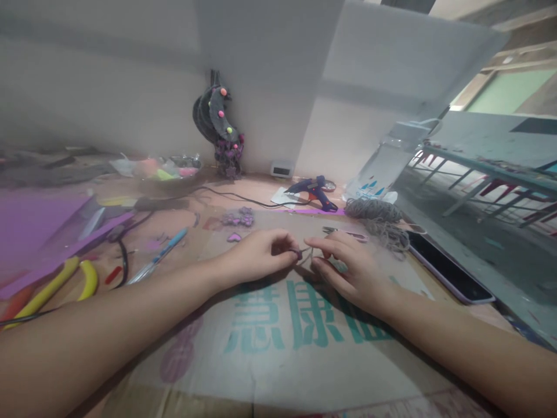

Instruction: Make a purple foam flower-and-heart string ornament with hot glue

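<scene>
One small dark piece (299, 254) sits pinched in the left hand (260, 253) above cardboard (270, 377) — the right hand (359, 271), fingers narrowly parted, meets thin string (307, 250), grip too blurred to tell — piece half hidden.

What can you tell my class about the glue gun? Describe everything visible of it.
The glue gun looks like dark blue plastic, with an orange-red part under the body. It lies at the back of the table, narrow end pointing left over a white sheet, handle slanting toward the lower right. A dark cord, apparently its own, runs leftward. The left hand and right hand are both apart from it. Fine markings are too blurred to read.
</scene>
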The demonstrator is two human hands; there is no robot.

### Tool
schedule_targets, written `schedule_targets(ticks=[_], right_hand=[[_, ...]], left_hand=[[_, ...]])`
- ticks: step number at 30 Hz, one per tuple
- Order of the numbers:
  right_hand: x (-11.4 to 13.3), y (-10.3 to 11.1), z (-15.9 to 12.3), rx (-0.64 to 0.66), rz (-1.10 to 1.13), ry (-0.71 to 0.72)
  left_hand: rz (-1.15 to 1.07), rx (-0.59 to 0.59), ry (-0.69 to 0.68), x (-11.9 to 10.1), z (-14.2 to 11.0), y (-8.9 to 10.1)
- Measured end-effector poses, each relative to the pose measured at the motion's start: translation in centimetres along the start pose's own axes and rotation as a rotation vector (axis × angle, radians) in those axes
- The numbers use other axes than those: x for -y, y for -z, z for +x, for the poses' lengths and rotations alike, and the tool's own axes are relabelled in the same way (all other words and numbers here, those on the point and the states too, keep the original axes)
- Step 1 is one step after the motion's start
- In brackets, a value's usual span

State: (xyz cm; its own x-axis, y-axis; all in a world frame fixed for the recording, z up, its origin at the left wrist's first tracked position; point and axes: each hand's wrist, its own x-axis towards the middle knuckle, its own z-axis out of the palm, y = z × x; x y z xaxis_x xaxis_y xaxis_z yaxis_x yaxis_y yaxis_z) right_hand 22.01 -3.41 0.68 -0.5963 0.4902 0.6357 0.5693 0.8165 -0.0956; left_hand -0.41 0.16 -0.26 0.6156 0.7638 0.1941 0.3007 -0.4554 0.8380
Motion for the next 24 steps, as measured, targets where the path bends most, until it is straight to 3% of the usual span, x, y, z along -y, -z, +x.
schedule_targets(ticks=[8, 16, 24], right_hand=[[-0.42, -0.52, -0.19, 0.044, 0.051, -0.035], [-0.96, -1.01, -0.39, 0.093, 0.171, -0.256], [-0.54, -0.67, -0.34, 0.034, 0.159, -0.163]], left_hand=[[0.015, 0.011, 0.016, -0.41, -0.03, 0.0], [-0.005, 0.033, 0.011, -0.18, -0.05, -0.01], [-0.026, 0.01, 0.044, -0.23, -0.03, 0.06]])
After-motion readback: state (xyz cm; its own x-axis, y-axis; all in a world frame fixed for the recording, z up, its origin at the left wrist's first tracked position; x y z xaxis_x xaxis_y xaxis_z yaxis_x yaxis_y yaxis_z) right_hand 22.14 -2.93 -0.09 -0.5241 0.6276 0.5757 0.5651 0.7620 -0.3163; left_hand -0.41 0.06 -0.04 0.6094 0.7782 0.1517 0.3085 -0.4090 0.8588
